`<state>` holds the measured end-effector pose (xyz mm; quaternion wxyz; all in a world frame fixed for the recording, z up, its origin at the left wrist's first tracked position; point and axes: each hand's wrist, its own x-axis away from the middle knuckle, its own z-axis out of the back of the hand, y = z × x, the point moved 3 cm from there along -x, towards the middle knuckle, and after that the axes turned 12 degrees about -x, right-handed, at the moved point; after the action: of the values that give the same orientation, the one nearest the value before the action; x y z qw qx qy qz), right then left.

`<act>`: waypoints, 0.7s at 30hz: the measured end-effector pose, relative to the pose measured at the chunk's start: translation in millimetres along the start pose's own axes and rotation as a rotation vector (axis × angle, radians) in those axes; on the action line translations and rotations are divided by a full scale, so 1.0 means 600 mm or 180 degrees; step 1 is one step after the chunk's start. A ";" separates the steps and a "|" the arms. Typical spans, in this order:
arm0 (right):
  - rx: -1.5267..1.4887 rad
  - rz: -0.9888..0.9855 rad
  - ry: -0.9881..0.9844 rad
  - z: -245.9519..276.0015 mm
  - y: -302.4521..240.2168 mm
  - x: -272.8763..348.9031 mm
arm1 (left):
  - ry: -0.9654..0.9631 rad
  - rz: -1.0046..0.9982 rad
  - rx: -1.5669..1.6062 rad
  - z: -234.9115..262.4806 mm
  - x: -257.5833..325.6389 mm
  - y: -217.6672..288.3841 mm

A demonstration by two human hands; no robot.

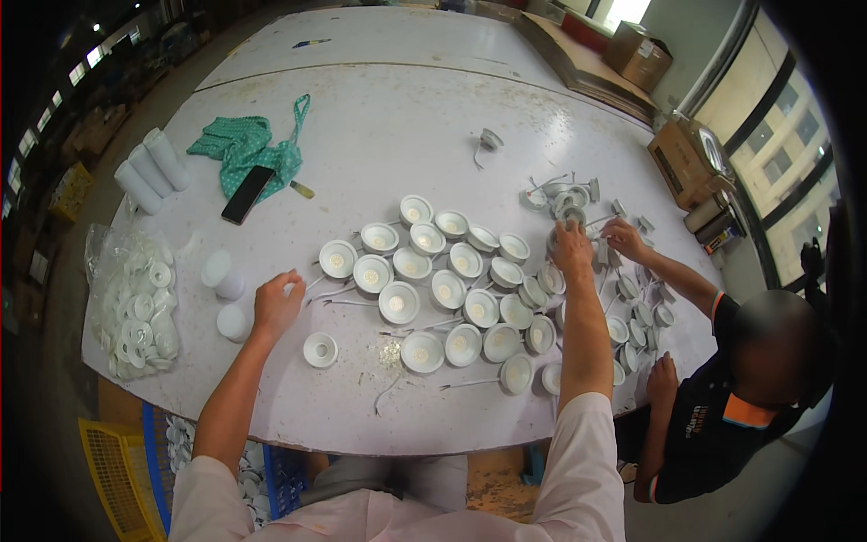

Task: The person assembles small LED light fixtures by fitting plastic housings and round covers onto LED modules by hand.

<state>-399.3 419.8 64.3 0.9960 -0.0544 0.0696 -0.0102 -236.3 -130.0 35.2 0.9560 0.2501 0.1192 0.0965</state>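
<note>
Many round white downlights with yellow LED centres and trailing wires lie across the middle of the table, such as this downlight. My right hand reaches into the far right of the group, its fingers closed around a downlight beside a small heap of others. At the group's left edge, my left hand hovers with loosely curled fingers and nothing visible in them. Nearest to it are some wire ends and a white ring. White cylindrical stacks stand to its left.
A plastic bag of white rings, white rolls, a green dotted cloth and a black phone occupy the left. At right, a co-worker's hand touches the downlights. Cardboard boxes line the right edge; a blue crate sits below.
</note>
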 end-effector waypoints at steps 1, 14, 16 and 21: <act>-0.0008 0.0023 0.0042 -0.004 0.002 -0.003 | 0.0192 -0.0059 0.0115 0.003 0.010 -0.003; -0.2359 -0.0122 0.2249 0.068 0.008 0.036 | 0.0045 -0.0031 0.1377 0.053 0.146 0.056; -0.4202 -0.0143 0.2325 0.097 -0.024 0.060 | -0.0469 -0.0336 0.1654 0.048 0.172 0.094; -0.5308 0.0077 0.1863 0.151 -0.157 0.189 | -0.0778 -0.1237 0.2063 0.057 0.216 0.241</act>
<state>-275.5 332.5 148.1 0.5744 -0.7577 0.3072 0.0409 -121.3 9.7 113.5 0.8351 0.5213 0.0739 -0.1593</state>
